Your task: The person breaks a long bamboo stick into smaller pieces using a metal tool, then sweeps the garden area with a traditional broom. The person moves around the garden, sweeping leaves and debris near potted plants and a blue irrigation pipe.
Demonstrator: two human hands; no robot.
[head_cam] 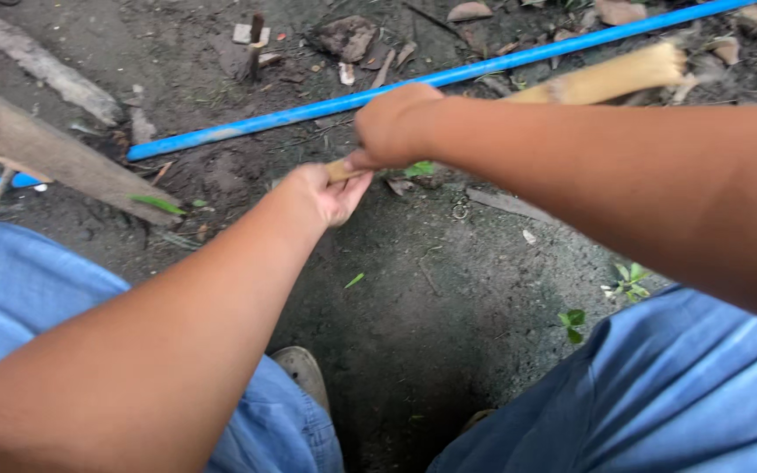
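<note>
While you're looking straight down at the dirt, this is how it sits:

Right hand: your right hand (389,125) is curled shut around the near end of a pale wooden stick (611,77), knuckles up.

Left hand: your left hand (324,193) sits just below the right one, fingers partly folded, fingertips touching the stick's tip. Can't tell if it's really gripping or only pinching, it's a bit blurry.

Stick: it runs from between your two hands up and away to the upper right, tilted, its far end lying over dry leaves near the blue pipe (308,109).

Pipe: long and blue, lying on the soil diagonally behind both hands, well past the stick's near end.

Plank: a grey weathered plank (54,153) leans across the left side, crossing over the pipe.

Legs: blue jeans (685,385) on both sides, with one shoe toe (302,368) between them.

Ground: dark soil, a few small green sprouts (628,282) by your right knee.
</note>
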